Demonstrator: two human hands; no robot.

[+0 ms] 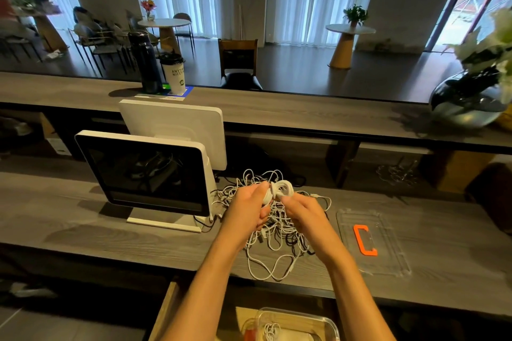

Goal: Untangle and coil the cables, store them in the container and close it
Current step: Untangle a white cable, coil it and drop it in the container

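A heap of tangled white and dark cables (277,232) lies on the grey wooden counter (97,232). Above the heap my left hand (245,209) grips a small coil of white cable (279,188). My right hand (303,214) holds a strand of the same cable close to the coil. A clear plastic container (329,325) sits below the counter edge near me, with a white cable inside it. Its clear lid (372,243), with an orange handle (365,239), lies flat on the counter to the right of the heap.
A point-of-sale screen (146,171) on a white stand sits left of the heap, with a second display (177,122) behind it. On the raised shelf stand a dark flask (145,62), a paper cup (173,72) and a glass vase (468,97) with flowers.
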